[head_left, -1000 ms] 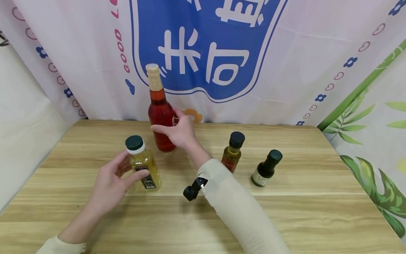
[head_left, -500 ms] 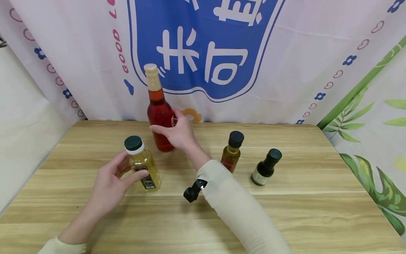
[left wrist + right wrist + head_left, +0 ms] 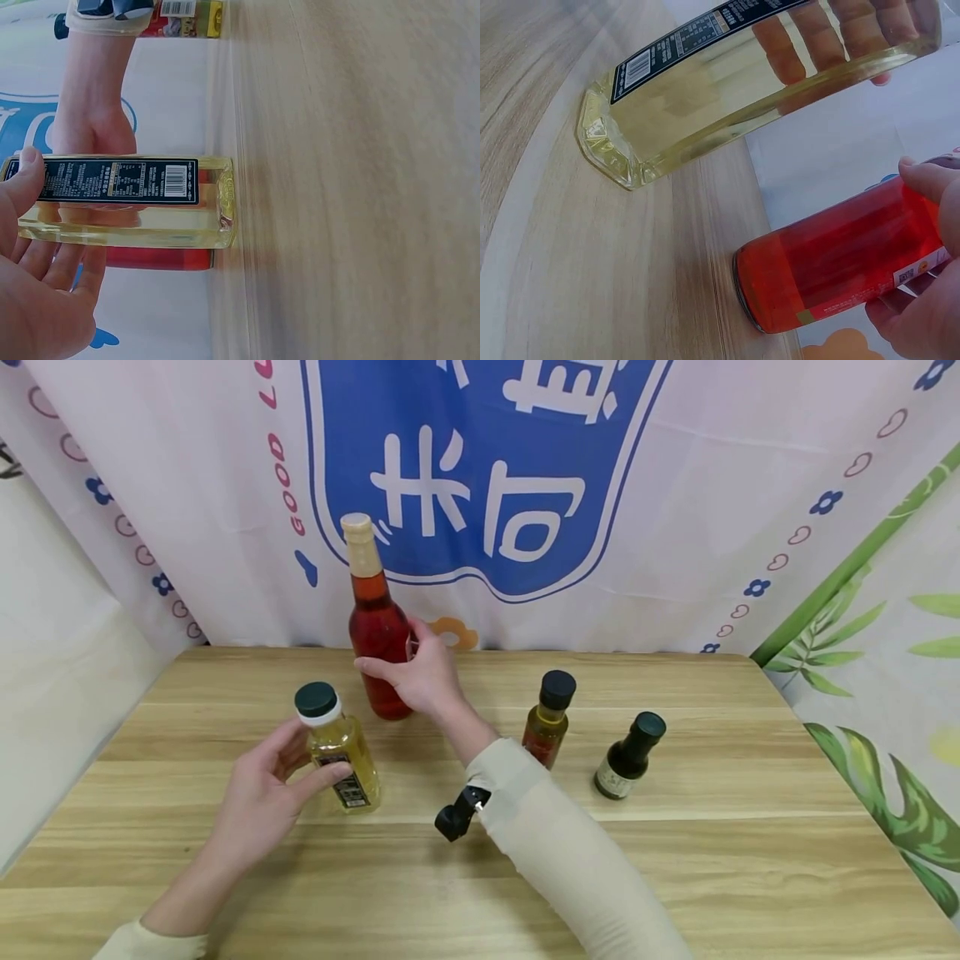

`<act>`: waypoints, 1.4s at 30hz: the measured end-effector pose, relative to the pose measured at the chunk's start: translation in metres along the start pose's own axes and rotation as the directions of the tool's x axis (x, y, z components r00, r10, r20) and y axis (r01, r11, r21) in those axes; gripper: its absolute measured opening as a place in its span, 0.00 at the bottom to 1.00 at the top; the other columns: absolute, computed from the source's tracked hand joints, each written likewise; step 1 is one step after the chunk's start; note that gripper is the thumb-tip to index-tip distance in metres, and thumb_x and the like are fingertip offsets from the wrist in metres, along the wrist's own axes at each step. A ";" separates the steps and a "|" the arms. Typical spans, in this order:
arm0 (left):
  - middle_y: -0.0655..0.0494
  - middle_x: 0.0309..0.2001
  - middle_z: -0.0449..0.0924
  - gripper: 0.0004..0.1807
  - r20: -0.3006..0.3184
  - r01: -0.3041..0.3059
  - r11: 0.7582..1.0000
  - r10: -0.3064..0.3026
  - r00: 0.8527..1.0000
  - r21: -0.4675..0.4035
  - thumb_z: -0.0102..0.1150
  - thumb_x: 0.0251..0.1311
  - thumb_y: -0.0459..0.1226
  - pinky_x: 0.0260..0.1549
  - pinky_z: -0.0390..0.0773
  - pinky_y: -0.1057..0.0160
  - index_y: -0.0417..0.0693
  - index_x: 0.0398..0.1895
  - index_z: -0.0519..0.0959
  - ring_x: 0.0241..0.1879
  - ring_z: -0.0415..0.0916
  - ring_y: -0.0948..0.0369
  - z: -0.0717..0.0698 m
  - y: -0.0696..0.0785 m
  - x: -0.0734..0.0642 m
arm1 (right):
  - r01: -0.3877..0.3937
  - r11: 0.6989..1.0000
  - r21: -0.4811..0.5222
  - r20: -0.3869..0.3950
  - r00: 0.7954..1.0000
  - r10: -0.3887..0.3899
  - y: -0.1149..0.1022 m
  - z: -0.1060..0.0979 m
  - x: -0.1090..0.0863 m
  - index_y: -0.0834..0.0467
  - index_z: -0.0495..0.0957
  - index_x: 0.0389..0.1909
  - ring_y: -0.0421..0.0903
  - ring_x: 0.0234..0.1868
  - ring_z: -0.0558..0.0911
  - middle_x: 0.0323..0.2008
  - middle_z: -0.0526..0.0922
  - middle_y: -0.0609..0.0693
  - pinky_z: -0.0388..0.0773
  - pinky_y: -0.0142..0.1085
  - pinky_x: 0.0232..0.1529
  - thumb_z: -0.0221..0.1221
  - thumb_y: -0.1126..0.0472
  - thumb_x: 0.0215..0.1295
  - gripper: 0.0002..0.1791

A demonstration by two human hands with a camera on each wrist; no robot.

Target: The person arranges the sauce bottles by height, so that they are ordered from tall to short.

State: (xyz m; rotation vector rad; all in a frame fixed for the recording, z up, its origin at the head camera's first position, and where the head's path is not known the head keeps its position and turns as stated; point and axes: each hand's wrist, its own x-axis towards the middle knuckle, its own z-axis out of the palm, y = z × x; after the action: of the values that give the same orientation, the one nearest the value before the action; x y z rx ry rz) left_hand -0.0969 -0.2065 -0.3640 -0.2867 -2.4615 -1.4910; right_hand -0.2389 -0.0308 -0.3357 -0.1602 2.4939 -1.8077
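Observation:
My left hand (image 3: 262, 793) grips a clear bottle of yellow oil (image 3: 363, 768) with a dark green cap, thumb across its black label and fingers behind. The left wrist view shows the label's barcode and fine print. Farther back, my right hand (image 3: 427, 677) holds a tall bottle of red liquid (image 3: 377, 631) with a cream-wrapped neck, thumb on the near side. In the right wrist view, the red bottle (image 3: 840, 255) is upright on the wood, its label partly behind the fingers. Both bottles look upright; whether the oil bottle touches the table I cannot tell.
A dark-capped bottle (image 3: 547, 727) stands right of the right forearm, its lower part hidden by the sleeve. Farther right is a small dark bottle (image 3: 624, 764) with a green cap. The wooden table (image 3: 750, 877) ends at a printed curtain (image 3: 675, 527) behind.
Both hands keep their grip and the bottles stay in place. Only a very slight shift of the head view shows.

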 end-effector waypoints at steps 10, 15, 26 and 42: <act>0.63 0.63 0.82 0.35 -0.013 -0.008 1.000 0.008 1.000 0.002 0.75 0.61 0.30 0.56 0.76 0.84 0.47 0.73 0.75 0.58 0.78 0.83 0.001 -0.001 0.000 | 0.011 0.999 0.053 -0.011 1.000 -0.010 -0.006 -0.009 -0.007 0.45 0.68 0.77 0.52 0.71 0.78 0.71 0.78 0.49 0.79 0.55 0.71 0.76 0.48 0.63 0.44; 0.76 0.60 0.81 0.35 -0.017 -0.021 1.000 0.021 1.000 -0.012 0.75 0.61 0.29 0.57 0.77 0.83 0.44 0.72 0.75 0.58 0.78 0.83 0.002 0.000 0.000 | 0.059 0.993 0.101 -0.040 0.998 -0.055 -0.019 -0.019 -0.016 0.47 0.68 0.78 0.54 0.73 0.78 0.73 0.77 0.49 0.79 0.52 0.71 0.75 0.51 0.65 0.42; 0.83 0.57 0.80 0.35 -0.021 -0.026 0.999 0.025 0.999 -0.027 0.75 0.60 0.27 0.56 0.77 0.83 0.42 0.72 0.75 0.57 0.79 0.82 0.003 -0.001 0.000 | 0.176 0.977 0.124 -0.117 0.980 -0.161 -0.067 -0.059 -0.051 0.48 0.71 0.75 0.45 0.69 0.78 0.69 0.79 0.45 0.79 0.41 0.71 0.73 0.51 0.67 0.37; 0.83 0.57 0.79 0.34 -0.014 -0.014 1.000 0.014 1.000 -0.001 0.74 0.61 0.28 0.56 0.75 0.85 0.43 0.71 0.75 0.57 0.78 0.83 0.002 -0.004 0.000 | 0.291 0.949 0.119 -0.170 0.948 -0.269 -0.081 -0.176 -0.094 0.53 0.74 0.71 0.45 0.62 0.84 0.63 0.85 0.51 0.81 0.39 0.69 0.73 0.59 0.67 0.33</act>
State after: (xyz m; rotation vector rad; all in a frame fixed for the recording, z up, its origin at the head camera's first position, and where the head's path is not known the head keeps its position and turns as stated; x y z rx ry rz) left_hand -0.0988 -0.2067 -0.3681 -0.2920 -2.4428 -1.4843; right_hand -0.1604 0.1215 -0.2050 -0.4057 2.5365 -2.1780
